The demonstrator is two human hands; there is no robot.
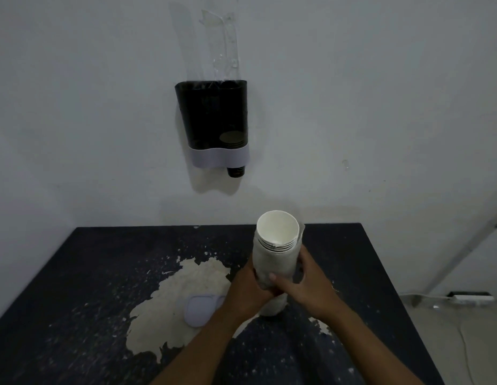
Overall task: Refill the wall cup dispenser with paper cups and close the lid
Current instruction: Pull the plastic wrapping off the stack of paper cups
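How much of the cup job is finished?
Done: the lid is off, lying on the table. In hand: both hands, left hand and right hand, hold a wrapped stack of paper cups, its sleeve open at the top. Left: the dispenser looks nearly empty, so cups still go in and the lid goes back on.

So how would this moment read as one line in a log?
step: unwrapping | both hands: left hand, right hand on sleeve of paper cups | dispenser: open on top, few cups | lid: on table
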